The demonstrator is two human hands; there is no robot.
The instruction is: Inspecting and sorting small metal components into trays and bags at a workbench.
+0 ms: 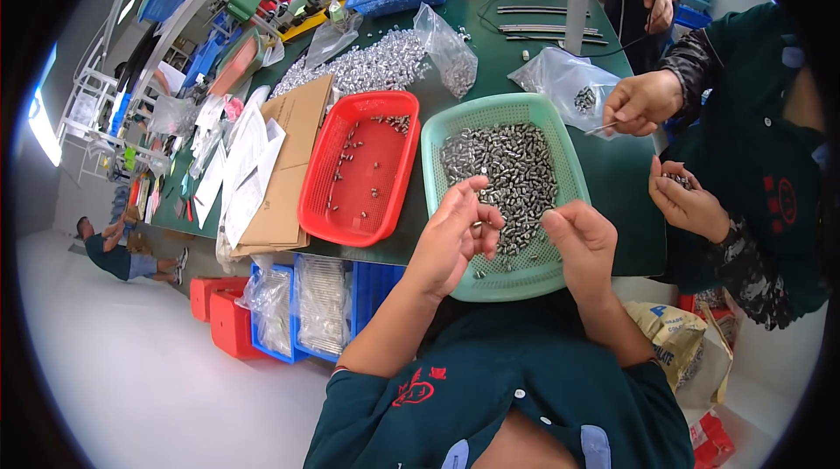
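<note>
A mint-green basket [435, 150] stands at the table edge in front of me, with many small silver metal parts [512, 163] heaped inside. My left hand [451, 237] is over the basket's near left part, palm turned up, fingers curled round a few of these small metal parts. One part shows near its fingertips. My right hand [584, 246] is over the near right rim, thumb and forefinger pressed together. Whatever it pinches is hidden. Left of the basket, a red basket [317, 198] holds a small number of similar metal parts, scattered across its bottom.
Beyond lie a heap of shiny clear-silver pieces [372, 62], plastic bags [446, 45] and a blue bin [401, 1]. Cardboard [284, 176] and papers are at left. At right, a co-worker's hands [643, 103] work close to the green basket; another person stands behind.
</note>
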